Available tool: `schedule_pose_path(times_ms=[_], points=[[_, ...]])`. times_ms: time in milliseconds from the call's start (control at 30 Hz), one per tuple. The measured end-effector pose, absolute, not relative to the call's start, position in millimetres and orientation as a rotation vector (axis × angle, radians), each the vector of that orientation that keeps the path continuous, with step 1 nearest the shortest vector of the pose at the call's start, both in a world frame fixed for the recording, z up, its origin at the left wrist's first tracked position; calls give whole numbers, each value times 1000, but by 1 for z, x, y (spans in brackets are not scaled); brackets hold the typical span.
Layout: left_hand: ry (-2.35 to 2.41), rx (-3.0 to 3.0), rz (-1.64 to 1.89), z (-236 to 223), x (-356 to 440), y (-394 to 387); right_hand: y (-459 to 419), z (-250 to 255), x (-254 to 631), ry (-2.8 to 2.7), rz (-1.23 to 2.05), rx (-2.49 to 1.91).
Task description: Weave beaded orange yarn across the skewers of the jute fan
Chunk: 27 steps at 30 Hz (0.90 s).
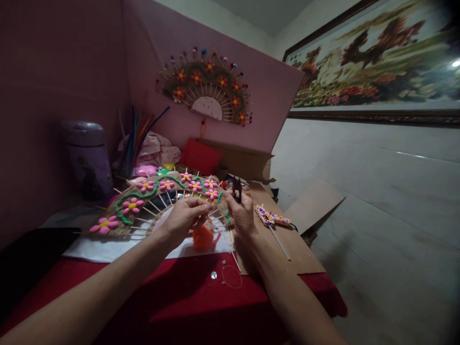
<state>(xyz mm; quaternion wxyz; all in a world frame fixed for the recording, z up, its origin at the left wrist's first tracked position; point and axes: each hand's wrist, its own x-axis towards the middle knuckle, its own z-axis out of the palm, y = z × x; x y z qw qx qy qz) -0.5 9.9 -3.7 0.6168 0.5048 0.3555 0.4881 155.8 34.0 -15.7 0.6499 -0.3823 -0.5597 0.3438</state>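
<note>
A handmade fan [143,201] of wooden sticks and brown twine lies in front of me, trimmed with pink flowers and a green wavy line. My left hand [185,218] is closed, pinching a stick near the fan's middle. My right hand [241,213] is closed at the fan's right end and holds small black scissors [236,188] that stick up above the fingers. Just below my hands sits an orange lump [203,238].
A finished fan [208,88] hangs on the pink board behind. A purple jar [88,158], coloured pipe cleaners [138,132], a red cushion [200,157] and a cardboard box [247,163] stand at the back. Beaded pieces [273,218] lie on cardboard at right. The table wears a red cloth [187,297].
</note>
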Motion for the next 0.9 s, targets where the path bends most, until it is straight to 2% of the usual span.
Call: schedule_pose_path(times_ms=[300, 367, 567, 767, 900], points=[[693, 1161, 1388, -11, 0, 20, 32, -20, 150, -1468, 730, -909], [661, 1130, 1413, -11, 0, 21, 27, -20, 149, -1559, 615, -962], [623, 1065, 1352, -7, 1, 16, 15, -15, 151, -1773, -40, -1227], [669, 1031, 1370, -10, 2, 18, 14, -17, 149, -1811, -201, -1238], [757, 957, 1477, -11, -1, 22, 12, -18, 153, -1801, -302, -1050]])
